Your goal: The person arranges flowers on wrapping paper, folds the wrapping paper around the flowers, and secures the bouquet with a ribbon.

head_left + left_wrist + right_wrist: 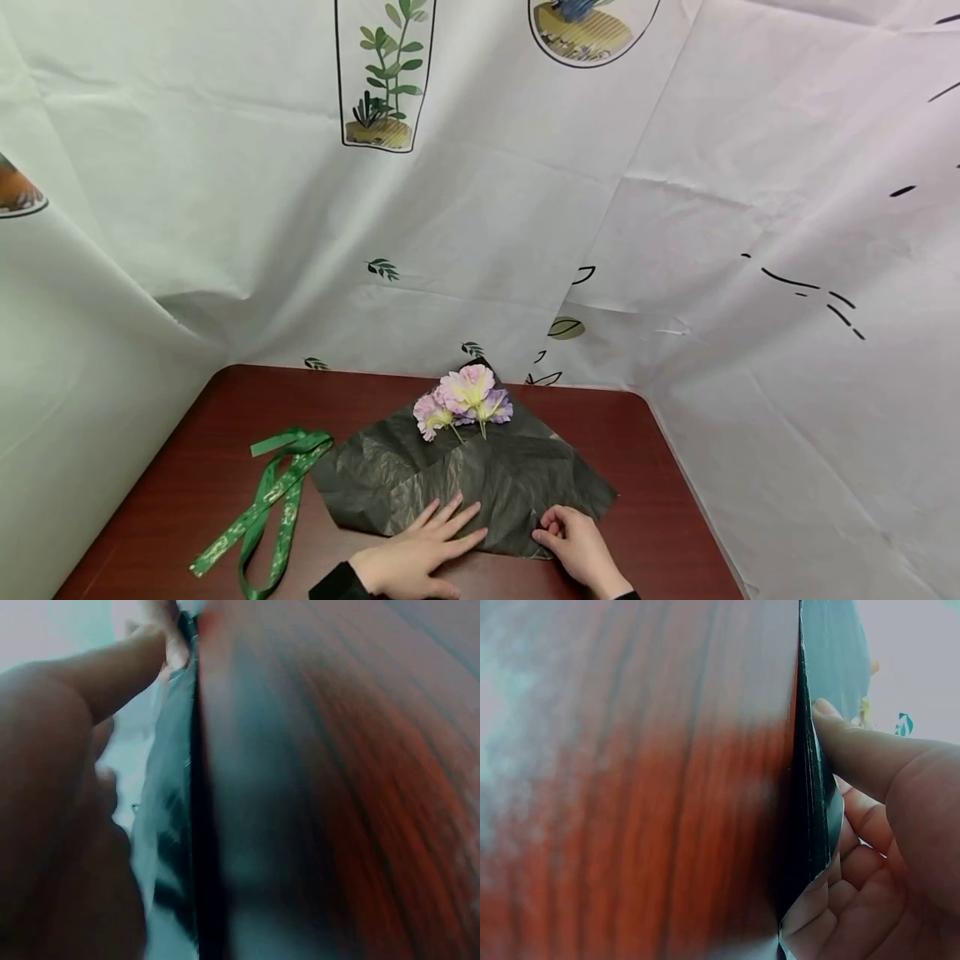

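Because the paper [528, 467] looks thin and crinkled, it should handle as something light and limp, quick to crease and likely to tear if pulled hard. Its faint sheen hints that it could slide on the smooth bench [180, 450], where it lies spread and folded over the stems of the flowers [467, 390]. The blossoms show above the fold and look delicate, so they are best left unpressed; the near edge of the paper seems the sound place to take hold, gently, between thumb and fingers.

The left hand [420, 546] lies with fingers straight and spread across the near edge, grasping nothing, its wrist off the paper. The right hand [577, 543], to the right along that edge, has its fingers curled and pinches the paper against the thumb. The ribbon [279, 492] lies apart, left of the paper.
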`<state>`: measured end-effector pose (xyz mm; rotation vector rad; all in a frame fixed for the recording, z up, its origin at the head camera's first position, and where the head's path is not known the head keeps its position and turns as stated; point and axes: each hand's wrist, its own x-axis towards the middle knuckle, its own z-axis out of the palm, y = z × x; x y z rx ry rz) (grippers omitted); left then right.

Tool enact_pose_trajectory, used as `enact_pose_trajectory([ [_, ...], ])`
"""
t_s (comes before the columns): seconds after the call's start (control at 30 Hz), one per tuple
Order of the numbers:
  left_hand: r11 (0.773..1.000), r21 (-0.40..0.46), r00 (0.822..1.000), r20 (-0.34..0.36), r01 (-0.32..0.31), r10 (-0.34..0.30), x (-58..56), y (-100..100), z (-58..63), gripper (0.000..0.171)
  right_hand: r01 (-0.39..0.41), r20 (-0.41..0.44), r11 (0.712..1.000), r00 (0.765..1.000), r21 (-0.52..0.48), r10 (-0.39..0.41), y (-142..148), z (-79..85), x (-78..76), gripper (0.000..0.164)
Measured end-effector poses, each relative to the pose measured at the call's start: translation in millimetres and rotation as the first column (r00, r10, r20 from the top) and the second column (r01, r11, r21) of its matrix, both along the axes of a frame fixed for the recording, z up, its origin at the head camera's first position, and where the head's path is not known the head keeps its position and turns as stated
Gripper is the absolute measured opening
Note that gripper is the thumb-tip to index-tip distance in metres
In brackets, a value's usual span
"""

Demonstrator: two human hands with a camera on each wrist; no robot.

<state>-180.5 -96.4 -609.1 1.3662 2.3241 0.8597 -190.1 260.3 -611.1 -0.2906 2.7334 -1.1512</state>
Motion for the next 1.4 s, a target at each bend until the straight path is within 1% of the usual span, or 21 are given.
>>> enact_pose_trajectory([
  [0.07,0.999,-0.026,0.999,0.046,0.027,-0.026,-1.9,-2,-13.5,0.077,-0.005,0.000,1.000,1.000,0.008,0.005,-1,-0.2,-0.4,0.020],
  [0.13,0.999,-0.032,0.998,0.053,0.035,-0.034,-4.2,-4,-27.4,0.077,-0.004,0.002,1.000,1.000,0.022,0.004,-3,0.4,-0.1,0.020],
  [0.2,0.999,-0.028,0.997,0.067,0.033,-0.031,-5.0,-5,-35.8,0.077,0.007,-0.005,0.998,1.000,0.059,-0.006,-5,1.8,1.0,0.022],
  [0.27,0.999,-0.017,0.997,0.072,0.034,-0.032,-6.1,-6,-41.4,0.078,0.030,-0.020,0.991,0.999,0.127,-0.028,-10,4.7,3.0,0.028],
  [0.33,0.999,-0.010,0.997,0.074,0.034,-0.033,-6.7,-5,-43.5,0.081,0.057,-0.048,0.976,0.998,0.210,-0.048,-17,8.9,6.1,0.042],
  [0.4,0.999,-0.010,0.995,0.090,0.034,-0.033,-7.1,-5,-43.8,0.082,0.077,-0.104,0.952,0.993,0.298,-0.048,-27,13.1,9.4,0.056],
  [0.43,0.999,-0.013,0.995,0.089,0.033,-0.032,-7.3,-5,-43.7,0.083,0.081,-0.137,0.939,0.990,0.334,-0.036,-32,15.0,11.6,0.060],
  [0.5,0.999,-0.026,0.996,0.089,0.029,-0.027,-7.8,-4,-43.8,0.083,0.069,-0.185,0.921,0.983,0.383,0.003,-45,17.9,16.6,0.065],
  [0.53,0.999,-0.032,0.995,0.093,0.028,-0.024,-8.2,-4,-44.1,0.083,0.052,-0.202,0.916,0.979,0.398,0.032,-51,18.6,19.6,0.066],
  [0.57,0.999,-0.040,0.995,0.101,0.026,-0.022,-8.6,-3,-43.9,0.082,0.021,-0.201,0.915,0.977,0.403,0.066,-58,19.4,22.6,0.066],
  [0.67,0.998,-0.064,0.991,0.136,0.014,-0.006,-10.2,-1,-44.1,0.081,-0.125,-0.135,0.910,0.972,0.394,0.192,-76,19.3,31.2,0.066],
  [0.77,0.997,-0.082,0.987,0.162,-0.005,0.018,-12.1,1,-44.0,0.081,-0.278,-0.032,0.894,0.951,0.352,0.308,-91,14.1,36.4,0.075],
  [0.8,0.996,-0.084,0.986,0.167,-0.013,0.027,-12.5,2,-44.3,0.080,-0.315,-0.004,0.885,0.942,0.343,0.336,-94,11.0,37.4,0.078],
  [0.87,0.996,-0.082,0.985,0.168,-0.026,0.039,-12.9,2,-44.5,0.080,-0.352,0.042,0.881,0.933,0.316,0.357,-97,2.2,38.8,0.083],
  [0.93,0.996,-0.082,0.986,0.160,-0.031,0.044,-12.7,3,-44.8,0.080,-0.356,0.077,0.889,0.934,0.290,0.349,-96,-6.7,39.1,0.086],
  [1.03,0.996,-0.077,0.988,0.146,-0.038,0.049,-10.9,4,-44.5,0.081,-0.325,0.100,0.912,0.945,0.250,0.310,-89,-16.4,39.4,0.089],
  [1.13,0.997,-0.070,0.991,0.126,-0.042,0.051,-9.0,3,-45.1,0.080,-0.297,0.088,0.928,0.955,0.224,0.285,-81,-22.9,38.3,0.093],
  [1.2,0.997,-0.063,0.991,0.121,-0.043,0.050,-7.6,2,-43.5,0.080,-0.272,0.075,0.945,0.962,0.184,0.262,-78,-27.4,37.0,0.097],
  [1.27,0.998,-0.054,0.992,0.113,-0.042,0.047,-6.9,2,-43.3,0.079,-0.257,0.055,0.955,0.966,0.150,0.252,-76,-29.9,35.8,0.099],
  [1.33,0.998,-0.044,0.993,0.115,-0.037,0.042,-6.5,2,-42.8,0.079,-0.238,0.046,0.966,0.971,0.105,0.234,-76,-30.6,34.5,0.100],
  [1.4,0.999,-0.034,0.993,0.113,-0.031,0.035,-6.4,2,-42.0,0.079,-0.241,0.031,0.967,0.971,0.087,0.239,-76,-27.6,33.0,0.098],
])
